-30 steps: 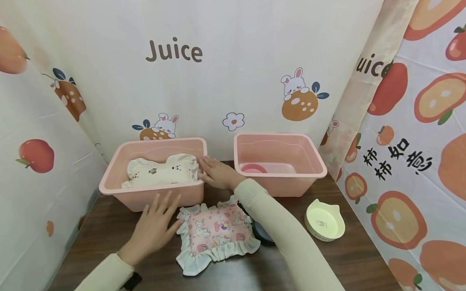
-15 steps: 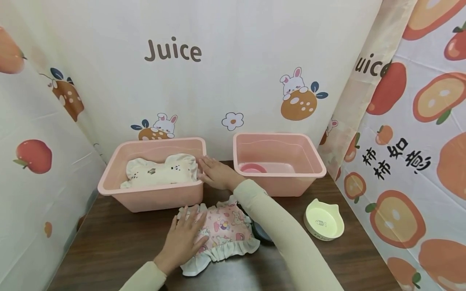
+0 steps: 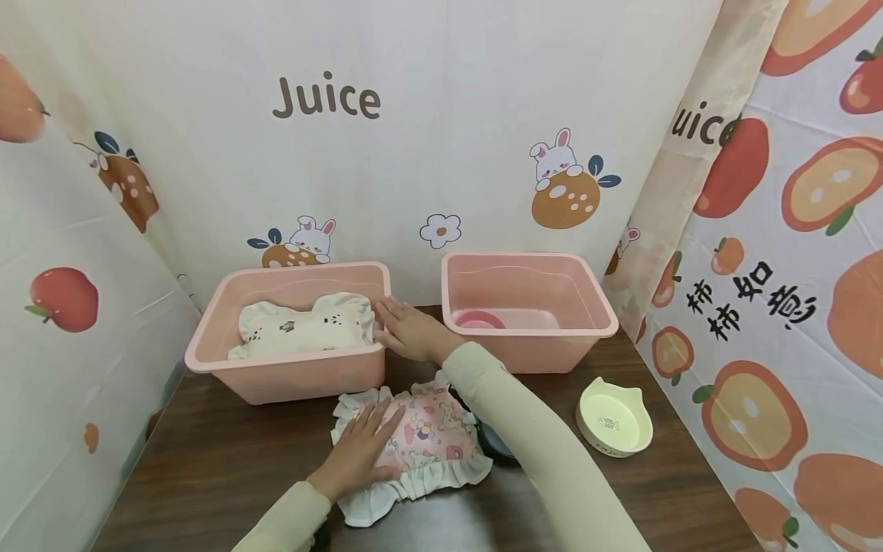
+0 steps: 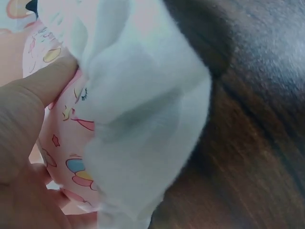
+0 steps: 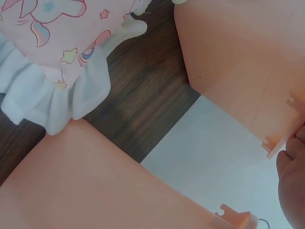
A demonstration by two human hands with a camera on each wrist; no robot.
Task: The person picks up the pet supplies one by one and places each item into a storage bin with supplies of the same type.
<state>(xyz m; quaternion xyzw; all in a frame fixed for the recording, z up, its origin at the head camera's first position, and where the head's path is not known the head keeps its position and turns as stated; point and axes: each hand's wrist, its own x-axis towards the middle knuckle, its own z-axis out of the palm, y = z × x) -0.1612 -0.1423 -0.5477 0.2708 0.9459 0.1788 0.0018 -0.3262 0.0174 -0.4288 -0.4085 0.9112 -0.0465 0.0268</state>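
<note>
My left hand (image 3: 359, 452) rests on a small pink cushion (image 3: 428, 429) with white ruffled edges, its fingers spread across the left part. The left wrist view shows the thumb pressing into the printed cushion (image 4: 62, 119) beside the ruffle. My right hand (image 3: 417, 330) touches the right rim of the left pink plastic bin (image 3: 290, 381), fingers extended. At the edge of the right wrist view, that hand (image 5: 293, 186) is against the bin's side, only partly shown. A cream ruffled cushion (image 3: 303, 331) lies inside this bin.
A second pink bin (image 3: 531, 353) stands to the right, with a pink round item (image 3: 480, 319) inside. A pale yellow cat-eared bowl (image 3: 614, 418) sits on the dark wooden table (image 3: 207, 452). Behind my right sleeve, a dark round dish (image 3: 495, 443) is partly hidden. Printed curtains surround the table.
My left hand has moved right from beside the bin and come down onto the pink cushion. My right hand stays at the left bin's rim.
</note>
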